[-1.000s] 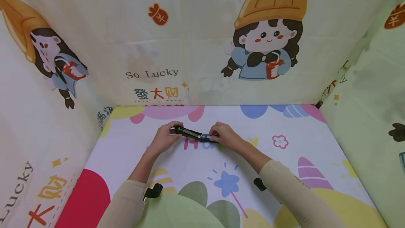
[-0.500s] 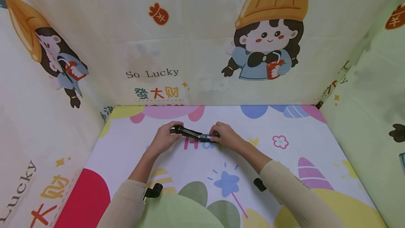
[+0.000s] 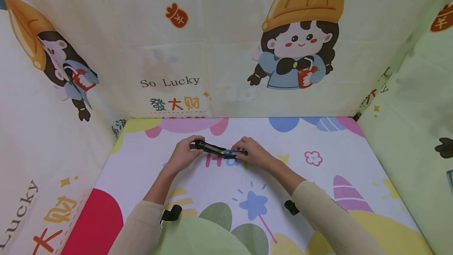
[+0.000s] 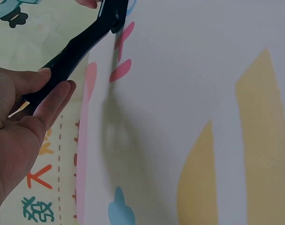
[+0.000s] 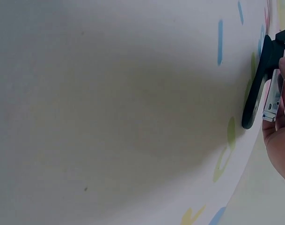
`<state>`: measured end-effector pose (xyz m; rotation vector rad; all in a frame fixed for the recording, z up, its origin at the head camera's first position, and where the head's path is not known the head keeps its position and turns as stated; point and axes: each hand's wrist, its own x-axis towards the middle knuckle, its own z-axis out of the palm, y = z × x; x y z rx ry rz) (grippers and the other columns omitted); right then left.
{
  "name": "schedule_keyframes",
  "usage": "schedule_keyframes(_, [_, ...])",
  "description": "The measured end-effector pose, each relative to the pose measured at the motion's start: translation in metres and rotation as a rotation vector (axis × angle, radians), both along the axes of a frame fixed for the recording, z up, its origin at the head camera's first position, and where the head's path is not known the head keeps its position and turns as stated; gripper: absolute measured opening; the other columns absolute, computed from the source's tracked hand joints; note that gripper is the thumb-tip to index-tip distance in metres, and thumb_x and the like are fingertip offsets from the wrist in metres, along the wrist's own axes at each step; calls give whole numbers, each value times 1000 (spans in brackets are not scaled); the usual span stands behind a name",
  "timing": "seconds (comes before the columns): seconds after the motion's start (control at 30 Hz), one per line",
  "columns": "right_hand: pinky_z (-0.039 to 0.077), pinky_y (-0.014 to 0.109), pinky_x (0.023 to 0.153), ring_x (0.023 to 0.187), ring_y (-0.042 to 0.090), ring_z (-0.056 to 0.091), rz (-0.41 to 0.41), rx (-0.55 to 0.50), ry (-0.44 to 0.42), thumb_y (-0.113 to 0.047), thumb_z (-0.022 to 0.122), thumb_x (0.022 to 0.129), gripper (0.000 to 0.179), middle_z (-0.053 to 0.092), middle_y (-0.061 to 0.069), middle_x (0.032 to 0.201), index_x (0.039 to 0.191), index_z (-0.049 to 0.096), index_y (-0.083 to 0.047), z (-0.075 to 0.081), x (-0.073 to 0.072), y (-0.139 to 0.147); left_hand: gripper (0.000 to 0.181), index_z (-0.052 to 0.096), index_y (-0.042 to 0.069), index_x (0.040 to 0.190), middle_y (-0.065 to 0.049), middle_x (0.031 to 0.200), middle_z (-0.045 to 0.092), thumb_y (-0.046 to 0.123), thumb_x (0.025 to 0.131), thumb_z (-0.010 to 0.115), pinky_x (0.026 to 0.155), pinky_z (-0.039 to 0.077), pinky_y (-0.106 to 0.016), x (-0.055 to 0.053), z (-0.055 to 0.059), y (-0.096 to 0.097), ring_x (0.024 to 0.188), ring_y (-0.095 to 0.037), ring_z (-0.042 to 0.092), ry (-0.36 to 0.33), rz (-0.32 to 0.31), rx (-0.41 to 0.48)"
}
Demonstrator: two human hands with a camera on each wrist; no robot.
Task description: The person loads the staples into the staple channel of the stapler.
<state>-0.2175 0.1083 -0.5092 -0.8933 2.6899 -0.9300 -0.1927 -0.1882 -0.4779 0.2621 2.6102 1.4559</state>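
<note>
A black stapler, swung wide open, is held between both hands over the far middle of the table. My left hand grips the end of one long black arm, its thumb and fingers on either side in the left wrist view. At the other end, my right hand pinches the silver metal magazine. In the right wrist view that magazine stands apart from the dark base. Part of the right hand lies outside that view.
The table wears a white cloth printed with coloured shapes and letters. Cream cartoon-printed curtains enclose its back and both sides. Black wrist mounts project from both sleeves.
My right fingers have shifted slightly at the stapler, and more of its right end now shows. The left hand and its grip look the same.
</note>
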Motion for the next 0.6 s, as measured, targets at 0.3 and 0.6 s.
schedule_keyframes(0.3, [44,33,86,101,20,50,47,27,69,-15,76,94,27,62,5,110,121,78,-17,-2,1,1,46,62,2,138,-18,135,64,-1,93,72,95,60,-45,-1,-1,0,114,-37,69,-2,-2,0])
schedule_keyframes(0.6, [43,31,83,99,19,49,40,32,99,-14,76,94,24,61,5,106,118,80,-19,-5,1,5,46,62,2,138,-17,135,64,-2,93,72,94,60,-44,-1,0,1,114,-37,69,-6,4,2])
